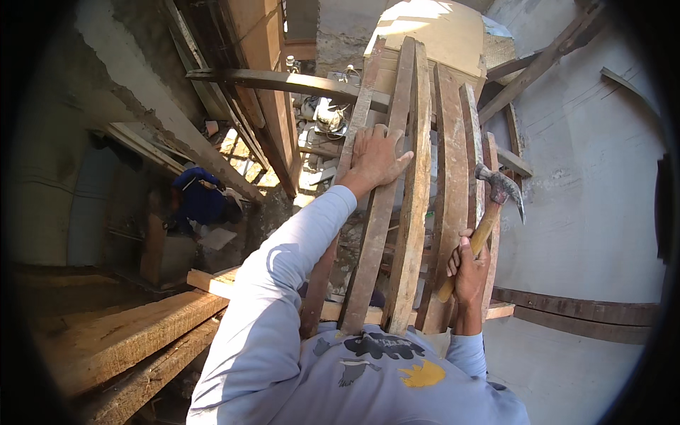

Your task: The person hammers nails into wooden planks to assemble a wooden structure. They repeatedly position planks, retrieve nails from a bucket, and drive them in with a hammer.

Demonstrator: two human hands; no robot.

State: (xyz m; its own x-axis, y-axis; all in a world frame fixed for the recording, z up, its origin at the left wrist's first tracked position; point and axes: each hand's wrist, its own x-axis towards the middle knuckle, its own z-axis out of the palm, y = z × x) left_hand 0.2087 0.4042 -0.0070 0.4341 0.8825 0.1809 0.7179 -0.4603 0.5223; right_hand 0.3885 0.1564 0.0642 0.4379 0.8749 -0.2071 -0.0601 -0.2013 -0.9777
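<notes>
Several long, narrow wooden planks lie side by side in front of me, running away from my chest. My left hand [377, 161] is laid across the second plank from the left [375, 234]. Its fingers bend over the wood and its thumb reaches toward the third plank [409, 248]. In my right hand [469, 273], at the right side of the planks, is a claw hammer [489, 221], held by its wooden handle. The hammer's metal head points up and away, over the rightmost planks [489, 159]. The fingertips of my left hand are partly hidden.
A curved beam [283, 80] crosses beneath the planks' far part. Thick timbers [142, 333] lie at lower left. Down below on the left, a person in dark blue [202, 198] bends low. A pale wall [581, 191] stands right, and a tan board [432, 35] lies far ahead.
</notes>
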